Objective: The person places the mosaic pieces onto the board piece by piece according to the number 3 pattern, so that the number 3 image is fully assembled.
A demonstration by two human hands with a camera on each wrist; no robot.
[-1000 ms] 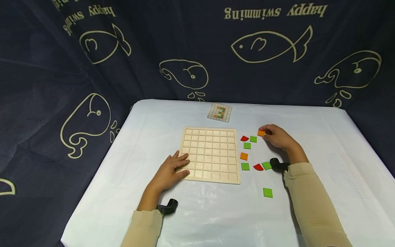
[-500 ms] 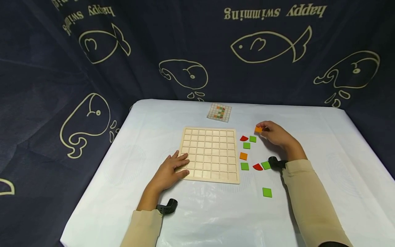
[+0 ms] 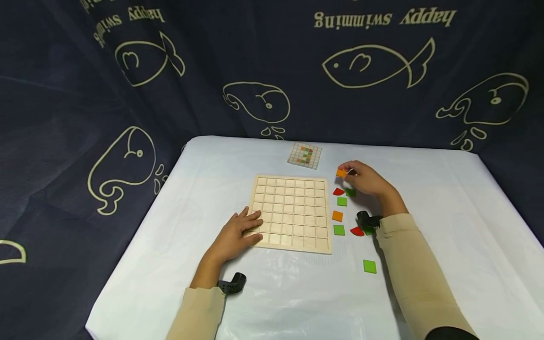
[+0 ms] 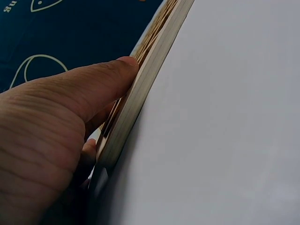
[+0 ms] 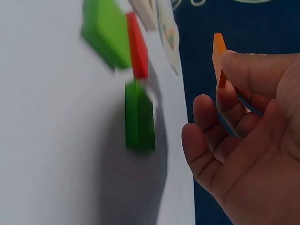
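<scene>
An orange square tile (image 5: 219, 61) is pinched between the thumb and fingers of my right hand (image 3: 366, 178), raised above the table near the board's far right corner. My left hand (image 3: 234, 235) lies with fingers spread over the left edge of the wooden grid board (image 3: 293, 212). In the left wrist view its thumb rests on the board's rim (image 4: 140, 89). Close below the right hand are a red quarter-round piece (image 3: 338, 191) and a green square tile (image 3: 350, 192), which the hand partly overlaps in the head view.
Right of the board lie more loose pieces: green tiles (image 3: 342, 201), an orange tile (image 3: 337, 216) and a red quarter-round (image 3: 357, 231) beside the right wrist. A pattern card (image 3: 305, 155) lies behind the board. A dark fish-print curtain (image 3: 255, 56) hangs behind the table.
My right hand has moved left and away from me with the orange tile, lifting it off its place right of the green tile. The left hand has stayed on the board.
</scene>
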